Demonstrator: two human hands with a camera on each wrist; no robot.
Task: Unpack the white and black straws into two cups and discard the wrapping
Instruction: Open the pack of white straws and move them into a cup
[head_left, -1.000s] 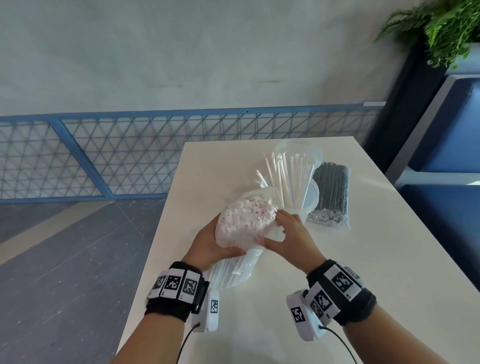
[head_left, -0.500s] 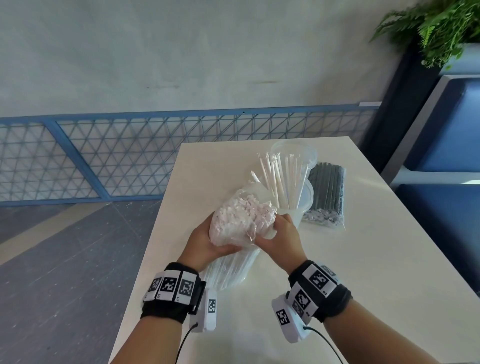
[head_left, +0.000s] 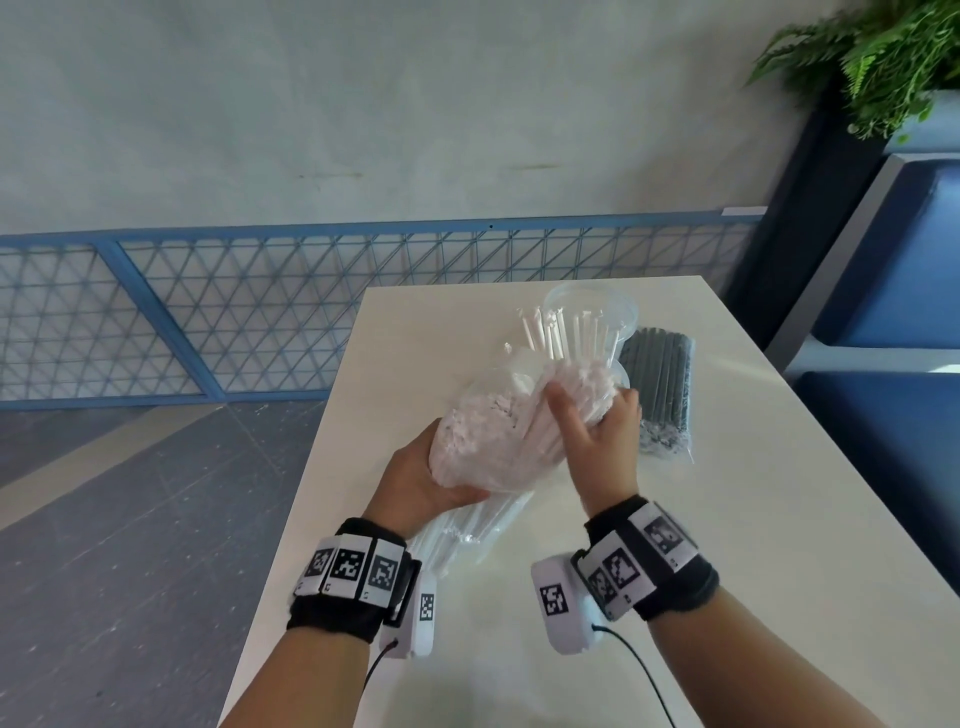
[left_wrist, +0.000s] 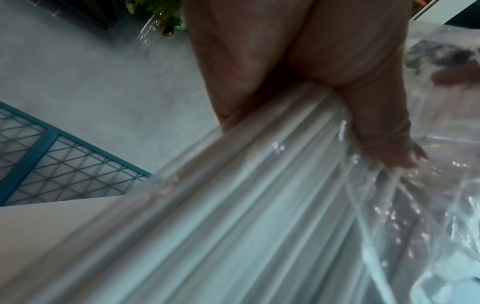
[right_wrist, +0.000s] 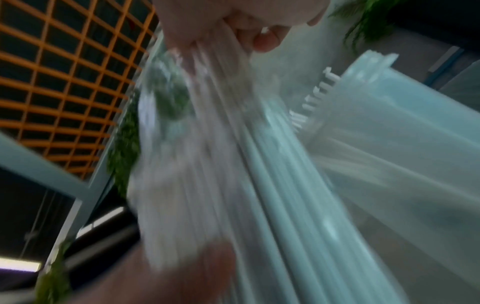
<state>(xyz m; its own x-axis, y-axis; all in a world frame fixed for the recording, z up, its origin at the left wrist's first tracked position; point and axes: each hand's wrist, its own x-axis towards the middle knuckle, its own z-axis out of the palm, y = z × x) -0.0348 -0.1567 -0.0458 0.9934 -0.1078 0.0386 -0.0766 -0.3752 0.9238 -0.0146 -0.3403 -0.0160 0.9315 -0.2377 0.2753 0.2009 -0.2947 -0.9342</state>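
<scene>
Left grip (head_left: 415, 480) clasps the white-straw pack (head_left: 488, 441) from below; right grip (head_left: 597, 441) pinches straws at its top.

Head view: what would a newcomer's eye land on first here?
First, the bag of white straws held up over the near half of the table: the left hand grips it from below, and the right hand pinches a bunch of straws at its top. Just behind stands a clear cup already holding white straws, with the unopened pack of black straws lying to its right.
</scene>
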